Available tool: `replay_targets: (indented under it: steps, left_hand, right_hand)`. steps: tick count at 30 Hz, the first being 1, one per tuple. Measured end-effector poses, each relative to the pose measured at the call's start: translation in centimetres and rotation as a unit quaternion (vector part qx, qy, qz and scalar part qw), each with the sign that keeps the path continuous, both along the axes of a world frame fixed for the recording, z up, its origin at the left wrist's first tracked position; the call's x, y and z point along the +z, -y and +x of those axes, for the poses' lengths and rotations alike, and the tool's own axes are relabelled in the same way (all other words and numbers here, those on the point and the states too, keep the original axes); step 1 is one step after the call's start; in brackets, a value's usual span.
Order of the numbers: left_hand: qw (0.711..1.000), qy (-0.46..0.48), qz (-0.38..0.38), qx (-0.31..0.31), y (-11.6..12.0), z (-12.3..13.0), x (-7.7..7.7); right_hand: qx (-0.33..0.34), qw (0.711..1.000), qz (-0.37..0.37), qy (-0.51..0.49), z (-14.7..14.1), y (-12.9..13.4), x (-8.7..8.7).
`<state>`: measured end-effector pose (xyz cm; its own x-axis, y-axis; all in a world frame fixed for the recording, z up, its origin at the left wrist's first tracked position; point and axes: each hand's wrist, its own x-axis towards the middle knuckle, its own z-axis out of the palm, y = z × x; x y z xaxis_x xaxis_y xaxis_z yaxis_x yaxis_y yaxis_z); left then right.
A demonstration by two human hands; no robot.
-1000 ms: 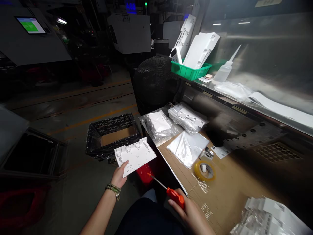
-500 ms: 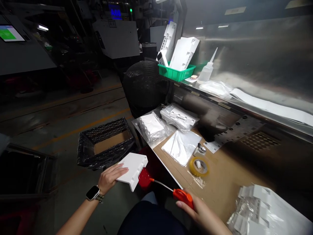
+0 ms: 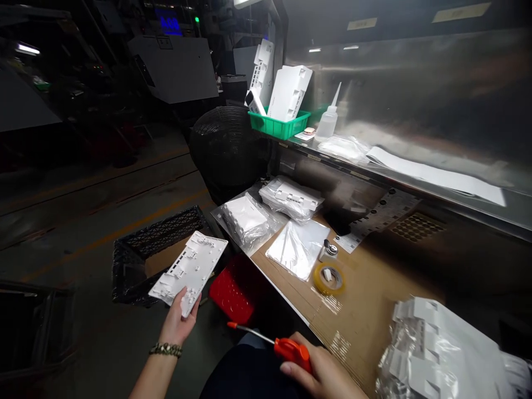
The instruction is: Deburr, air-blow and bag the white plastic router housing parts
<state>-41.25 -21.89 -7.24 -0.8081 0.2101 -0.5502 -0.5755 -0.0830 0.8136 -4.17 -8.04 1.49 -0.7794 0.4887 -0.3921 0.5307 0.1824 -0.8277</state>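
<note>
My left hand (image 3: 180, 321) grips a white plastic panel (image 3: 198, 259) by its near end, thumb on top. The panel is tilted, its inner side with clips, posts and slots facing up. In my right hand (image 3: 318, 363) is an orange-handled tool (image 3: 293, 354), with a thin metal shaft and an orange tip pointing left. That tip is apart from the panel, below and to its right. Beyond the panel stands a black crate (image 3: 124, 271) with cardboard inside.
On the cardboard-covered bench (image 3: 369, 299) are bagged white panels (image 3: 245, 213), clear bags (image 3: 297, 246), a yellow tape roll (image 3: 318, 282) and a stack of wrapped panels (image 3: 449, 349). A green tray (image 3: 282, 130) and squeeze bottle (image 3: 327, 123) stand on the shelf. A red stool (image 3: 233, 296) is below.
My left hand has turned the panel over, from its smooth outer face to its clipped inner side, and raised it to the left. My right hand has shifted slightly left and down with the tool.
</note>
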Motion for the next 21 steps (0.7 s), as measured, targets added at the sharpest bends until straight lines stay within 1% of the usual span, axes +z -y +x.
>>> replay_targets:
  steps: [2, 4, 6, 7, 8, 9, 10, 12, 13, 15, 16, 18, 19, 21]
  left_hand:
    - [1.0, 0.005, -0.001, 0.014, -0.6, 0.3, 0.6]
    - [1.0, 0.003, -0.013, 0.015, -1.3, 0.5, 1.5]
    - [1.0, 0.003, -0.022, -0.007, -2.1, 0.7, 2.7]
    - [0.999, 0.003, -0.024, -0.026, -2.5, 0.9, 3.5]
    - [0.999, 0.004, -0.026, -0.046, -3.0, 1.1, 4.3]
    - [0.997, 0.007, -0.029, -0.067, -3.5, 1.3, 5.2]
    - [0.995, 0.013, -0.034, -0.089, -4.1, 1.6, 6.1]
    - [0.989, 0.028, -0.041, -0.143, -5.3, 2.2, 7.7]
    - [0.983, 0.036, -0.043, -0.175, -5.9, 2.5, 8.3]
    - [0.966, 0.046, -0.044, -0.251, -7.3, 3.1, 9.0]
    - [0.954, 0.047, -0.041, -0.293, -8.0, 3.4, 9.2]
    - [0.92, 0.047, -0.03, -0.389, -9.5, 3.9, 9.1]
    - [0.899, 0.048, -0.022, -0.436, -10.4, 4.2, 9.0]
    - [0.857, 0.055, -0.008, -0.512, -12.1, 4.8, 8.7]
  right_hand:
    - [-0.019, 1.0, -0.018, -0.006, 0.4, 0.1, -0.2]
    - [-0.066, 0.996, -0.044, -0.025, 1.0, 0.1, -0.5]
    - [-0.15, 0.982, -0.095, -0.063, 1.9, -0.4, -1.2]
    - [-0.208, 0.967, -0.121, -0.082, 2.5, -0.9, -1.8]
    - [-0.274, 0.947, -0.139, -0.096, 3.2, -1.6, -2.5]
    - [-0.348, 0.921, -0.14, -0.104, 3.9, -2.5, -3.4]
    - [-0.426, 0.891, -0.12, -0.094, 4.8, -3.6, -4.4]
    - [-0.566, 0.823, -0.041, -0.037, 6.3, -6.2, -6.4]
    - [-0.616, 0.788, -0.001, 0.007, 7.0, -7.6, -7.4]
    - [-0.669, 0.739, 0.045, 0.062, 7.7, -10.2, -9.1]
    - [-0.682, 0.726, 0.054, 0.073, 7.9, -11.2, -9.7]
    - [-0.694, 0.714, 0.064, 0.065, 7.8, -12.5, -10.5]
    - [-0.696, 0.713, 0.066, 0.052, 7.6, -12.6, -10.6]
    - [-0.684, 0.726, 0.062, 0.011, 7.0, -11.7, -10.3]
